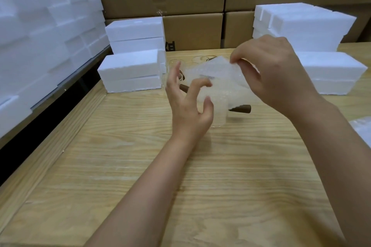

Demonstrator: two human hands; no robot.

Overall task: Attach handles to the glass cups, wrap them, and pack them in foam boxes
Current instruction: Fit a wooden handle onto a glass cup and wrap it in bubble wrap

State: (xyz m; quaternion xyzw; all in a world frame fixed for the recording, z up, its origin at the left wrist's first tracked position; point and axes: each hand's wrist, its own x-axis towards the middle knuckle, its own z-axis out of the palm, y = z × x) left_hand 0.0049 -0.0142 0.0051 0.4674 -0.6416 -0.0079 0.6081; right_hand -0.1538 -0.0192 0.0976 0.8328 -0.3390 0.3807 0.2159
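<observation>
Around a wooden table stand cartons and foam boxes. Right hand pinches the wrap at its top edge, over a cup with handle. Left hand has its fingers spread, touching the wrap's left side.

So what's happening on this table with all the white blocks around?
A person is wrapping a glass cup with a wooden handle in bubble wrap. The right hand pinches the sheet's top edge, and the left hand curls open-fingered beside the cup. More cups wait behind, and foam boxes stand stacked on the wooden table.
</observation>
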